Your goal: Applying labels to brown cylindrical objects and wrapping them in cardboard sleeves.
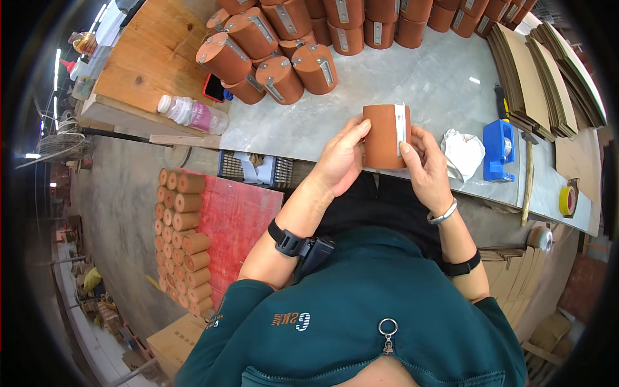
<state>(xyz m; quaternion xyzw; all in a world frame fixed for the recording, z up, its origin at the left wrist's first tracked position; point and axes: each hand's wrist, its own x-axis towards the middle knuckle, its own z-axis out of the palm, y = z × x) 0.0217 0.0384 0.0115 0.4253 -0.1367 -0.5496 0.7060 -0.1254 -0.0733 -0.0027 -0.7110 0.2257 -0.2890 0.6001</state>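
Between my two hands, above the near edge of the grey table (284,129), is a reddish-brown cylinder (382,138) with a metal strip (400,129) down its side. My left hand (345,151) grips its left side, the thumb near the upper edge. My right hand (425,164) holds the right side, its thumb pressed by the metal strip. Right of my hands lies a crumpled white cloth (462,153). A blue tape dispenser (498,151) stands beside it.
Similar cylinders (280,79) are stacked at the back. Left are a plastic bottle (193,115) and a phone (214,88). A hammer (528,174), yellow tape roll (567,200) and cardboard sheets (525,77) lie right. Below left, plain cylinders (196,242) rest on a red board (235,216).
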